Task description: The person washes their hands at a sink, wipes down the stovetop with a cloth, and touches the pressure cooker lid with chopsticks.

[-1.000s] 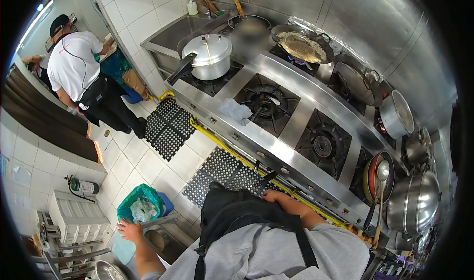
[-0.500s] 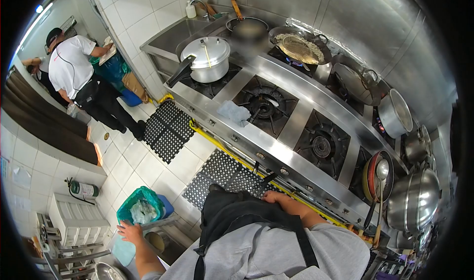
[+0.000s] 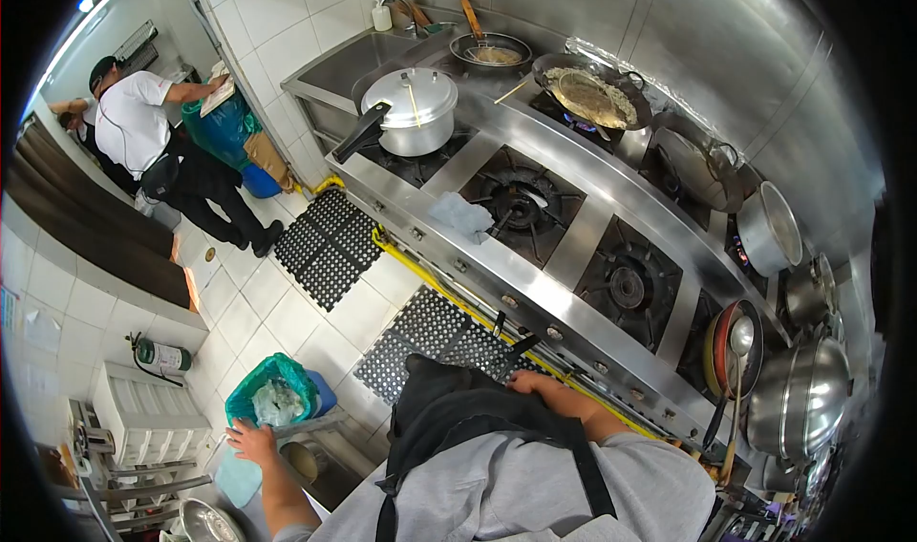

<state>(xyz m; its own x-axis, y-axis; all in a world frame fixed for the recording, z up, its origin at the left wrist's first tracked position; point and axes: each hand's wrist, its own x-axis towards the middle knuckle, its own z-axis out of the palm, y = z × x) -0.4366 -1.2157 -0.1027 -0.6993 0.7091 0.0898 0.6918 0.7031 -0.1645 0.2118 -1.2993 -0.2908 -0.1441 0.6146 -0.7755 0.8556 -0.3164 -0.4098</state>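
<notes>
Left hand (image 3: pixel 252 442) is resting at about 8 o'clock in the view, on or just over the worktop (image 3: pixel 256 515) edge. Its grip is spread, and no held object is showing. Bin (image 3: pixel 327 392) is standing just beside it, at the hand's 1 o'clock, with clear plastic (image 3: pixel 277 403) lying inside a green liner (image 3: pixel 245 399). Pale blue board (image 3: pixel 237 478) is lying at the hand's 6 o'clock.

Right hand (image 3: pixel 523 382) is hanging at 5 o'clock, near the stove (image 3: pixel 581 241) front. Apron (image 3: pixel 458 403) is hiding part of it; cannot tell whether its grip is pinching anything.

Progress, judged: cooking appears partly along. Wok (image 3: pixel 640 109) at 1 o'clock is holding pale food (image 3: pixel 568 77) over a blue flame (image 3: pixel 579 124); doneness cannot be told. Pot (image 3: pixel 757 225) at 3 o'clock is sitting over another flame; contents unclear. Frying pan (image 3: pixel 464 48) at 12 o'clock is also holding food. Pressure cooker (image 3: pixel 418 136) at 11 o'clock is sitting lidded; no flame is showing there. Apparently left: finishing and emptying these vessels. Neither hand is tending them at this moment.
</notes>
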